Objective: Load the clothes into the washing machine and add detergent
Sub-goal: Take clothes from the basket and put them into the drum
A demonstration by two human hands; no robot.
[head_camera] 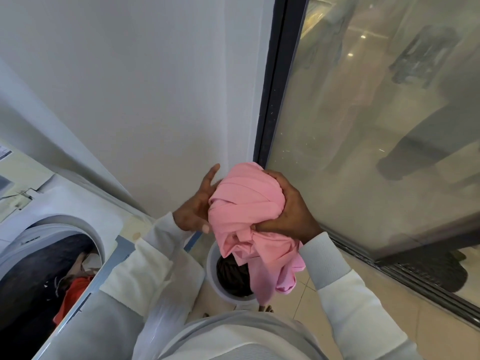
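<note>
Pink cloth (244, 203) sits in a ball between two hands. The right hand (288, 206) squeezes it tight and the left hand (194, 206) presses flat on its side. Below stands a white basket (211, 266) of dark clothes on the tan tile floor (415, 323). The washing machine (65, 203) is open at the left, by a white wall (155, 87) and a glass door (363, 126).

A plain pink garment (246, 211) at centre. At eight o'clock, a white washing machine (59, 203) holds an orange-red cloth (75, 292). At six o'clock, a white basket (211, 268) of dark clothes (233, 276). Beige floor tiles (410, 318) at four o'clock.
</note>
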